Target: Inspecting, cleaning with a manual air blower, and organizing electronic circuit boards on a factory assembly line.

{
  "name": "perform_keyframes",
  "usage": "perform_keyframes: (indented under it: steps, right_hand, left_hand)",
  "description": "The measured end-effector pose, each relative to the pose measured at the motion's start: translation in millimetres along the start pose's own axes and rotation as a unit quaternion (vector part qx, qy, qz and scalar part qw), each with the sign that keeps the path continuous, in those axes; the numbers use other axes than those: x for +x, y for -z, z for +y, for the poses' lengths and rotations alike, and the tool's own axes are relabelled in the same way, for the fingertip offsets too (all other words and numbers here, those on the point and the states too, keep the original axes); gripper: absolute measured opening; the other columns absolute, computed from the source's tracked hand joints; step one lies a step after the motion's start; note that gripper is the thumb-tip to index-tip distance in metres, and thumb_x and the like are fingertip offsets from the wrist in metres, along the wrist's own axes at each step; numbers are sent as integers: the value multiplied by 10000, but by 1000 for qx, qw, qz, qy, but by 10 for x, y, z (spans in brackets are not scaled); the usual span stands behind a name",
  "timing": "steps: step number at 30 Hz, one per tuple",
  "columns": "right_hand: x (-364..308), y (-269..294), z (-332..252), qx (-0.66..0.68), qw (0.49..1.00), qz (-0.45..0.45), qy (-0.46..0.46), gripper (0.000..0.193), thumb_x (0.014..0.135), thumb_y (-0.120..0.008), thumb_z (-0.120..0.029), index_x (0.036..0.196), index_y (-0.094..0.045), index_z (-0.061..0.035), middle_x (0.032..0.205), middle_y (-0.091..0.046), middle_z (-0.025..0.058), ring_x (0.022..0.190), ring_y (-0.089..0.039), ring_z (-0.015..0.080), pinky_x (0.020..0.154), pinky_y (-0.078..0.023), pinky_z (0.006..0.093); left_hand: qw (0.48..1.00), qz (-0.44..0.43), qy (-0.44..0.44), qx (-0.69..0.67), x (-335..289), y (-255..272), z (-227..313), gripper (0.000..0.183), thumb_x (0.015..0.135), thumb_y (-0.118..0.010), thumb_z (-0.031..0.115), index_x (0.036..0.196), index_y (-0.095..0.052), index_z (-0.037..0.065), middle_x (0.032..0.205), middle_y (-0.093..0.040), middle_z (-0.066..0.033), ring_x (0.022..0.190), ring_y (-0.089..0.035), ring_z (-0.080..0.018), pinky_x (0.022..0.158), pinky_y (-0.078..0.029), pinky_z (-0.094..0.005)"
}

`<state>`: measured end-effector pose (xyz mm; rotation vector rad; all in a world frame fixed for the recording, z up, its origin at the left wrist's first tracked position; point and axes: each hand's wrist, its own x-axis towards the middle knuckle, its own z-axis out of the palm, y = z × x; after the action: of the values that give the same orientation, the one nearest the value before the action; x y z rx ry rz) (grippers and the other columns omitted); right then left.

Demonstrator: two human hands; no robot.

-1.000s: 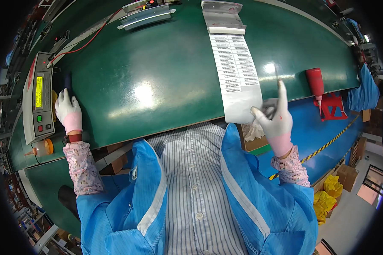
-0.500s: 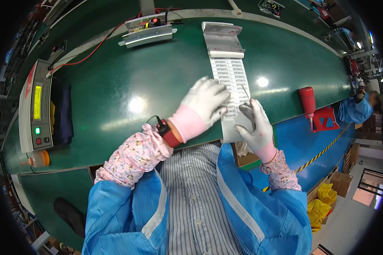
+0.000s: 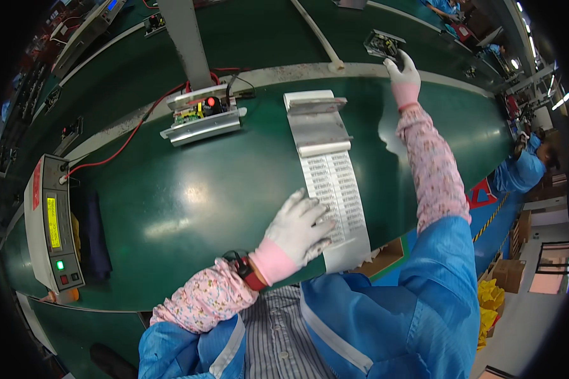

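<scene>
My left hand (image 3: 295, 230), in a white glove with a pink cuff, lies spread at the left edge of a strip of white printed labels (image 3: 332, 189). A thin pale streak crosses the strip's lower end by its fingertips; I cannot make out what it is. The strip runs from a grey metal label holder (image 3: 319, 123) toward my body. My right hand (image 3: 403, 77), gloved alike, reaches far forward past the bench edge. Its thumb and fingers curl around the near corner of a circuit board in a metal frame (image 3: 380, 44).
At the left stands a test meter (image 3: 49, 221) with a lit yellow display; its red cable runs to a board in a metal bracket (image 3: 201, 120). A grey post (image 3: 186, 38) and a pale rod (image 3: 319, 35) rise behind. A co-worker in blue (image 3: 518, 167) sits at right.
My right hand has left the label strip and stretched far forward to the circuit board. My left hand stays by the strip. The view has tilted up, and my right arm hides the red bottle's place.
</scene>
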<state>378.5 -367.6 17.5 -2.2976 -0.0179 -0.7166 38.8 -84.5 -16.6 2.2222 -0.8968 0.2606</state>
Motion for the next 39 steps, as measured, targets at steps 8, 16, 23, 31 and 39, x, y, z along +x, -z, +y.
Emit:
perform_keyframes:
  steps: [8, 16, 23, 31, 39]
  right_hand:
    - [1224, -716, 699, -379, 903, 4, 201, 734, 886, -681, -186, 1559, -389, -227, 1256, -688, 143, 1031, -680, 375, 903, -544, 394]
    - [1311, -790, 294, -442, 882, -109, 120, 724, 895, -660, -197, 1558, -368, -222, 1116, -709, 92, 1004, -678, 366, 832, -554, 436]
    - [511, -212, -461, -185, 970, 7, 157, 747, 870, -692, -37, 1544, -396, -161, 1127, -685, 173, 933, -695, 289, 797, -556, 391]
    - [-1286, 385, -2093, 171, 917, -193, 303, 784, 836, -724, 25, 1542, -390, -40, 1087, -722, 97, 879, -660, 131, 780, -533, 231]
    - [-2357, 260, -2367, 71, 836, -372, 398, 676, 784, -723, -9, 1431, -525, -12, 1019, -723, 93, 856, -660, 190, 790, -518, 288]
  left_hand:
    - [999, -4, 37, -26, 26, 111, 15, 346, 908, -643, 286, 1196, -683, 98, 1289, -612, -124, 1229, -558, -316, 1198, -327, -535]
    - [997, -6, 67, -31, -32, 65, -5, 361, 889, -651, 253, 1214, -678, 98, 1299, -608, -114, 1247, -549, -299, 1208, -327, -528]
    - [999, 5, 44, -21, -17, 92, 2, 352, 888, -654, 244, 1205, -679, 93, 1300, -601, -123, 1243, -545, -313, 1204, -333, -525]
    - [956, 292, 32, -18, -7, 241, 26, 304, 901, -664, 191, 1179, -705, 76, 1206, -614, -126, 1094, -599, -308, 1116, -415, -531]
    - [812, 538, 192, -118, -206, 728, -100, 248, 904, -648, 60, 1144, -701, 28, 1166, -646, -127, 1079, -607, -248, 1026, -479, -386]
